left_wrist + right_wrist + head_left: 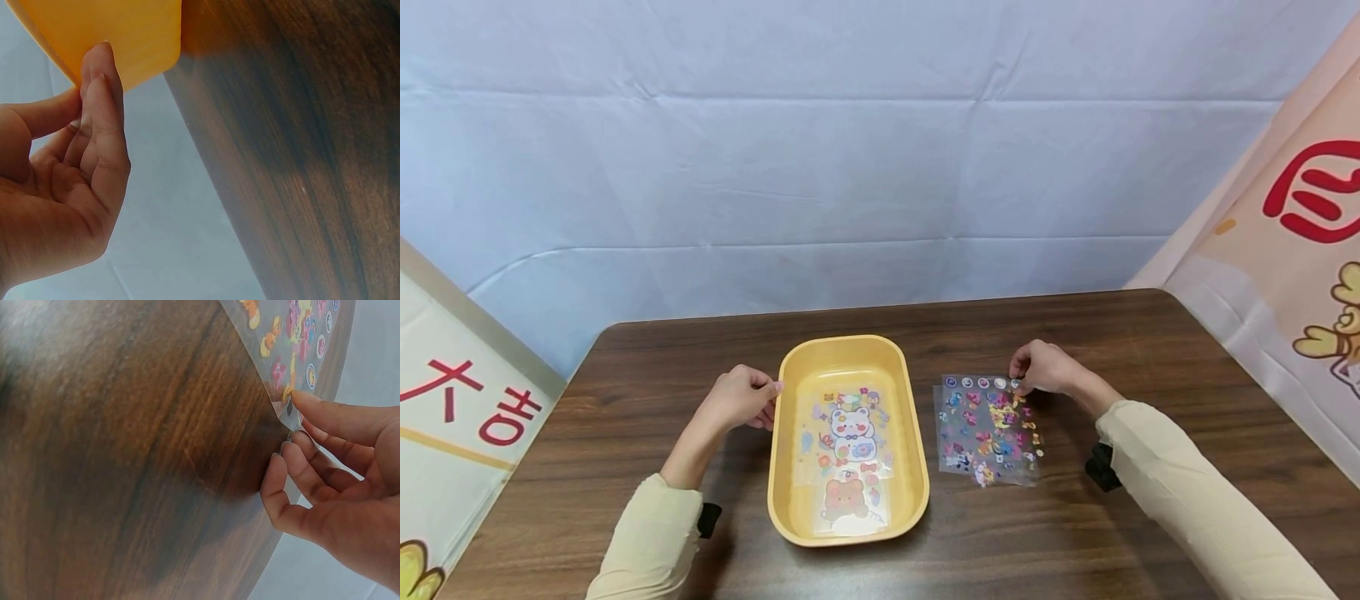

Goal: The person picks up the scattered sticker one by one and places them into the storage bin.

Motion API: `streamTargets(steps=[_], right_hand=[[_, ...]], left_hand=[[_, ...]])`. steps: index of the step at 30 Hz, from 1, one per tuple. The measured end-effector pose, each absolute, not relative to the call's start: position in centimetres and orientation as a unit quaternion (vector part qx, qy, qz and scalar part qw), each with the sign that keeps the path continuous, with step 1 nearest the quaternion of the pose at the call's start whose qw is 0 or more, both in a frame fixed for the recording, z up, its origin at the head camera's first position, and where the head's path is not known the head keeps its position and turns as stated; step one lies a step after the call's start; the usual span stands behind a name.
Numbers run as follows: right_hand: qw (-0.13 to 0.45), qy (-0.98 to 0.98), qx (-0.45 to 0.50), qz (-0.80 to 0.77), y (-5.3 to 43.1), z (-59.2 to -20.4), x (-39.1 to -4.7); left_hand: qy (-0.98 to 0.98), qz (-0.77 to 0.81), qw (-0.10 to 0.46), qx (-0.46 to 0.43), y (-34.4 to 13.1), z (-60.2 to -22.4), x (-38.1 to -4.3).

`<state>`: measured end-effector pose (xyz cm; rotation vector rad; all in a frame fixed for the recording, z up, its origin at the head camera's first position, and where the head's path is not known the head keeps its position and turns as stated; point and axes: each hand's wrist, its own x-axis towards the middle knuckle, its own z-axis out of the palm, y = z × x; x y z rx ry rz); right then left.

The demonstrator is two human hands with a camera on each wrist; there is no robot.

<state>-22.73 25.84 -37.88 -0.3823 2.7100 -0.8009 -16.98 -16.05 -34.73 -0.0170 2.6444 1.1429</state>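
Note:
A yellow plastic tray (781, 500) with rounded corners stands mid-table. Inside it lie clear sticker sheets, one with a white bear (853, 429) and one with a brown bear (846, 500). My left hand (743, 398) grips the tray's left rim; in the left wrist view its thumb is at the rim and its fingers lie along the outer wall. To the right of the tray, overlapping clear sheets of colourful cartoon stickers (992, 433) lie on the table. My right hand (1047, 368) pinches their far right corner between thumb and fingers, and the right wrist view shows that corner slightly raised.
The dark wooden table (1120, 358) has its far edge against a pale cloth backdrop (850, 167). Printed banners hang at the left (460, 400) and at the right (1300, 233). Each wrist carries a black strap mount.

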Motion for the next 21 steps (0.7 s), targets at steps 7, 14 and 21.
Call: streamTargets(steps=[7, 14, 21], right_hand=[[0.152, 0.939, -0.133, -0.280, 25.82, -37.91, -22.80], [0.154, 0.937, -0.142, -0.278, 25.92, -37.95, -22.77], [0.158, 0.933, -0.145, -0.289, 25.83, -37.99, -22.62]], left_hand=[[0.908, 0.398, 0.130, -0.011, -16.09, -34.79, -17.01], [0.909, 0.395, 0.129, -0.009, -16.03, -34.58, -16.87], [0.907, 0.400, 0.135, 0.001, -16.16, -34.38, -16.75]])
